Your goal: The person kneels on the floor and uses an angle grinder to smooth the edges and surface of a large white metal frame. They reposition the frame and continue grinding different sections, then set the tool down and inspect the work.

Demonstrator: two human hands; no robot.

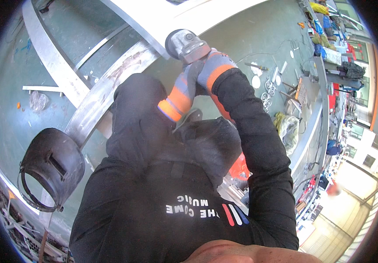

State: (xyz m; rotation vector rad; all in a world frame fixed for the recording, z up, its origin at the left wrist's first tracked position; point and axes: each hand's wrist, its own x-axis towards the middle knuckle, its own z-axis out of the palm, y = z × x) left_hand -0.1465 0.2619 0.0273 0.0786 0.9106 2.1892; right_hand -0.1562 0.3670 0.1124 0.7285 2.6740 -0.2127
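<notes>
Both my hands wear grey and orange work gloves and are closed together around an angle grinder [189, 48]. My left hand [185, 85] wraps the grinder's body from the near left side. Beside it, my right hand [215, 66] grips from the right, its fingers partly hidden. The grinder's round head and dark disc are turned to the left, by the corner of a white panel [171, 19] with a metal edge. Whether the disc touches that edge I cannot tell. My legs are bent close below the hands.
Wide metal bars [129, 61] cross at the left. A black welding helmet [53, 168] rests at lower left, near a crumpled clear plastic bag [39, 101]. On the right lie scrolled metal pieces [268, 92], a cable, and a plastic bag [287, 131]. Cluttered benches stand beyond.
</notes>
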